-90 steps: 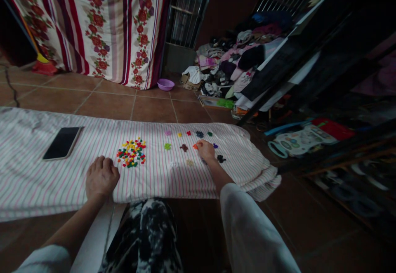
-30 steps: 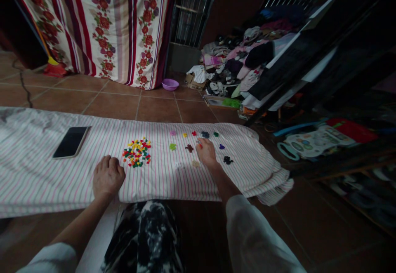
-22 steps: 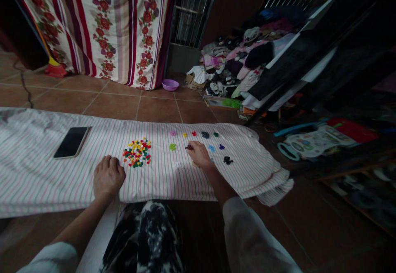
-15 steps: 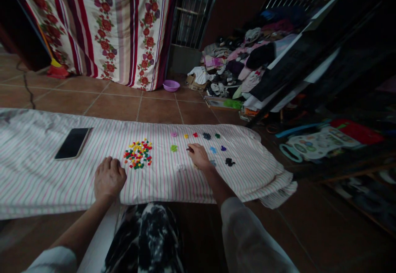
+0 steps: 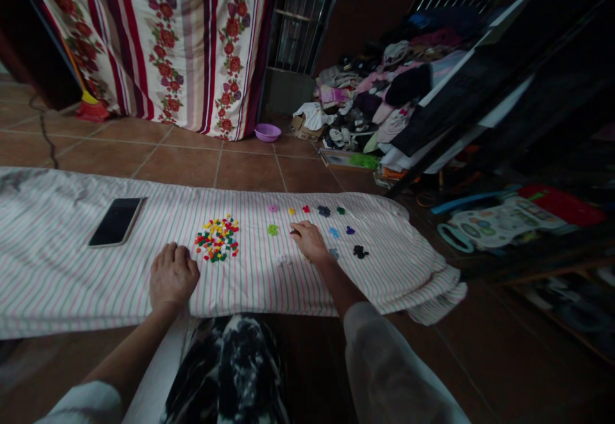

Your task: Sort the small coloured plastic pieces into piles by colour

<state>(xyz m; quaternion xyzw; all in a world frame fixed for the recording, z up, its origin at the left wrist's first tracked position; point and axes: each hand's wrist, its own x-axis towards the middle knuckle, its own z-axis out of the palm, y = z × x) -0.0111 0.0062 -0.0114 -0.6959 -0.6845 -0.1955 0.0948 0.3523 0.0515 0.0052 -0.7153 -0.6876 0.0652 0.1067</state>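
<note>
Lying on striped cloth (image 5: 269, 293): coloured pieces (image 5: 218, 239); behind, tiled floor (image 5: 247, 169), floral curtain (image 5: 192, 46).

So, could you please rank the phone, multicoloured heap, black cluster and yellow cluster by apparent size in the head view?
Largest: multicoloured heap and phone, too alike to rank
Then: black cluster
Smallest: yellow cluster

From my remote post, by head view: striped cloth (image 5: 254, 289), matt and softly creased. Small pieces (image 5: 217, 238), apparently plastic, smooth and matt to faintly glossy. Phone (image 5: 116, 221), its dark face glass-like and smooth. Curtain (image 5: 195, 40), matt printed cloth. Basin (image 5: 268, 132), smooth plastic with slight sheen. I read the floor (image 5: 182, 164) as dull tile, the bars (image 5: 307, 20) as shiny metal, the box (image 5: 307, 133) as matt cardboard.
</note>
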